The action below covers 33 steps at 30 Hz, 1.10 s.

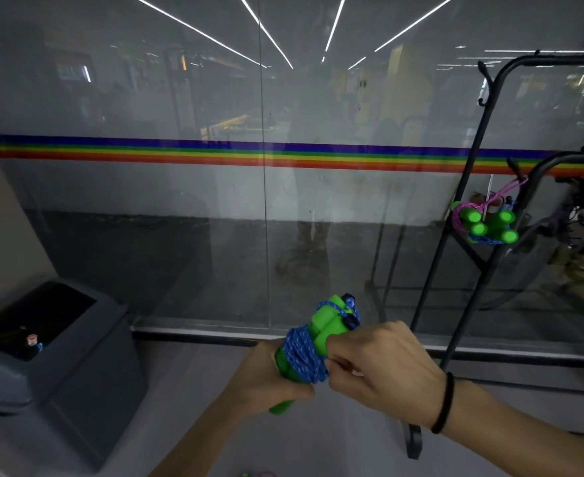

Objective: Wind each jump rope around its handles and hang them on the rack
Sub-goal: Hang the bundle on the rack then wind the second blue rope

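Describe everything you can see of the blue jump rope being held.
The blue jump rope is a bundle: two bright green handles, plastic-looking, lie side by side, tilted up to the right, with blue white-flecked braided cord wound tightly round their middle. Black fittings sit at the upper ends. The left hand grips the lower part, a handle end poking out below; the right hand pinches the coil. It is held in the air, left of the black rack, not yet hung.

**Dim room, glaring glass**

Far above the fingers (343,361), white strip lights (266,31) mirror in the glass wall (180,218) — a hazy veil. Right of the fingers the rack (559,59) bows with wide-angle distortion.
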Each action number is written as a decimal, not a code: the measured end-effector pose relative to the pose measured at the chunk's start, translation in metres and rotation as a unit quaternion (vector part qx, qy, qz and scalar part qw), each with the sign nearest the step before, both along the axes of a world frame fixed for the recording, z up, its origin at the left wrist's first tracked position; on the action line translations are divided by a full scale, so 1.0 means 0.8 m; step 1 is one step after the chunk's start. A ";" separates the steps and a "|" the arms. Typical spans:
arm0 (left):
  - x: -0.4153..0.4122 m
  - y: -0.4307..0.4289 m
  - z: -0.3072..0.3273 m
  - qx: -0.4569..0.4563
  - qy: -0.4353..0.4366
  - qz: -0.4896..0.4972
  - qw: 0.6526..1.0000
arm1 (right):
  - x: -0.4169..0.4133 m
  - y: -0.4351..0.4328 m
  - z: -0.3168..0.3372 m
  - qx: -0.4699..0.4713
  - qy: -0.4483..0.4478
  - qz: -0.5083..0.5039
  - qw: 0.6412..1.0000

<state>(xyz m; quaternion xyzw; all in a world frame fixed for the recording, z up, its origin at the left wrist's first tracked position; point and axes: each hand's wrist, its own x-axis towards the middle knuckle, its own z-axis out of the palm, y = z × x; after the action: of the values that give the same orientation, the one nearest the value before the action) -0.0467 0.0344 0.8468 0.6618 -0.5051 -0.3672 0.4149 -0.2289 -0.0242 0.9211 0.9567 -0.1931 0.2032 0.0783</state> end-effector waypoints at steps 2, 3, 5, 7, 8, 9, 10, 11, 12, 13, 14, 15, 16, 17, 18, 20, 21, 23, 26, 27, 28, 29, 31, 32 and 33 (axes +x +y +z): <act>-0.004 -0.005 -0.001 -0.010 -0.020 0.004 1.000 | 0.004 -0.004 -0.001 -0.037 0.002 -0.068 0.997; -0.006 -0.007 0.000 -0.011 -0.034 0.008 0.999 | 0.007 -0.005 -0.001 -0.050 0.018 -0.110 0.993; -0.008 -0.009 -0.001 -0.008 -0.060 0.018 0.998 | 0.015 -0.009 -0.003 -0.066 0.044 -0.176 0.981; -0.010 -0.011 -0.003 -0.001 -0.069 0.033 0.997 | 0.020 -0.009 -0.001 -0.071 0.068 -0.202 0.974; -0.012 -0.010 -0.003 -0.003 -0.077 0.047 0.996 | 0.021 -0.009 0.001 -0.062 0.077 -0.187 0.977; -0.014 -0.010 -0.003 -0.011 -0.102 0.070 0.992 | 0.021 -0.010 0.002 -0.038 0.065 -0.162 0.984; -0.017 -0.010 -0.002 -0.021 -0.155 0.099 0.983 | 0.022 -0.012 0.000 0.017 0.063 -0.140 0.988; -0.020 -0.010 -0.001 -0.030 -0.235 0.129 0.963 | 0.023 -0.012 -0.004 0.061 0.062 -0.128 0.988; -0.025 -0.010 0.001 -0.043 -0.316 0.152 0.935 | 0.024 -0.012 -0.006 0.088 0.062 -0.126 0.986; -0.030 -0.011 0.001 -0.054 -0.371 0.160 0.913 | 0.026 -0.010 -0.006 0.098 0.056 -0.121 0.986; -0.035 -0.014 0.000 -0.064 -0.381 0.162 0.908 | 0.029 -0.008 -0.006 0.106 0.049 -0.113 0.987; -0.040 -0.015 0.000 -0.063 -0.369 0.159 0.914 | 0.031 -0.005 -0.005 0.108 0.041 -0.103 0.988; -0.042 -0.016 0.000 -0.060 -0.345 0.157 0.923 | 0.034 -0.003 -0.006 0.112 0.037 -0.094 0.989; -0.042 -0.018 -0.001 -0.060 -0.330 0.152 0.930 | 0.036 -0.002 -0.006 0.110 0.034 -0.086 0.990; -0.042 -0.018 -0.001 -0.064 -0.324 0.148 0.932 | 0.037 -0.002 -0.008 0.103 0.032 -0.073 0.991; -0.040 -0.019 -0.001 -0.058 -0.304 0.140 0.940 | 0.038 -0.004 -0.014 0.093 0.024 -0.036 0.995; -0.039 -0.021 -0.002 -0.047 -0.286 0.140 0.947 | 0.039 -0.006 -0.018 0.086 0.028 -0.023 0.996; -0.035 -0.028 -0.006 -0.019 -0.244 0.138 0.960 | 0.040 -0.012 -0.023 0.083 0.023 -0.003 0.996; -0.030 -0.042 -0.008 0.007 -0.189 0.121 0.974 | 0.040 -0.019 -0.026 0.093 0.000 0.020 0.995; -0.030 -0.046 -0.007 0.015 -0.172 0.114 0.978 | 0.039 -0.020 -0.025 0.085 -0.005 0.018 0.996; -0.029 -0.050 -0.005 0.018 -0.151 0.110 0.982 | 0.038 -0.019 -0.024 0.080 -0.014 0.010 0.997; -0.026 -0.053 -0.003 0.022 -0.128 0.115 0.985 | 0.038 -0.019 -0.024 0.081 -0.020 0.005 0.997; -0.021 -0.059 0.000 0.034 -0.085 0.126 0.988 | 0.036 -0.018 -0.026 0.093 -0.026 0.007 0.995; -0.019 -0.061 -0.001 0.033 -0.058 0.126 0.990 | 0.033 -0.018 -0.027 0.105 -0.029 0.008 0.994; -0.018 -0.061 -0.001 0.032 -0.026 0.125 0.991 | 0.031 -0.017 -0.027 0.113 -0.032 0.009 0.993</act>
<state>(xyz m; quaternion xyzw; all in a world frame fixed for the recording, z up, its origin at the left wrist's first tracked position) -0.0612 -0.0141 0.8457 0.7416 -0.4171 -0.3113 0.4233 -0.2044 -0.0380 0.8994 0.9542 -0.2083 0.2111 -0.0386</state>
